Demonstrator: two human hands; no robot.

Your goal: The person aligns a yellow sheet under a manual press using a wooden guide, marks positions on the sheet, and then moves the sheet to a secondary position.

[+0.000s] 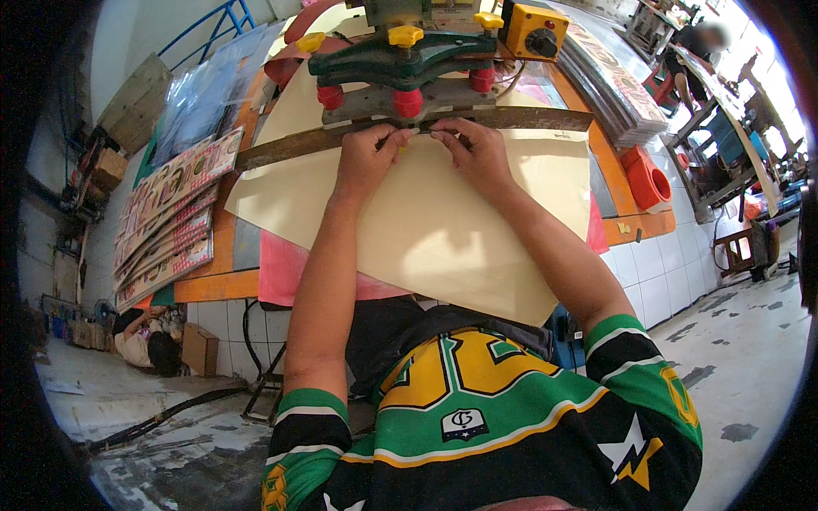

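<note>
So both bare hands are up at top centre of the frame, close together; the left hand (366,156) is curled with thumb and fingertips drawn in narrow, and the right hand (473,149) is bent the same way just beside it; can't tell whether either one actually pinches anything, the tips are too small to read; the big cream sheet (452,255) fills the middle of the frame, under both wrists, with a pinkish-red sheet (279,268) peeking out beneath it at lower left; a long dark metal bar (294,146) runs across the upper middle, right by the fingertips; above that sits a green clamp frame (362,66) with yellow knobs and red cylinders; a yellow box (534,32) with a black dial is at upper right; printed panels (170,209) lie piled at left, and a red-orange container (645,180) is at right
</note>
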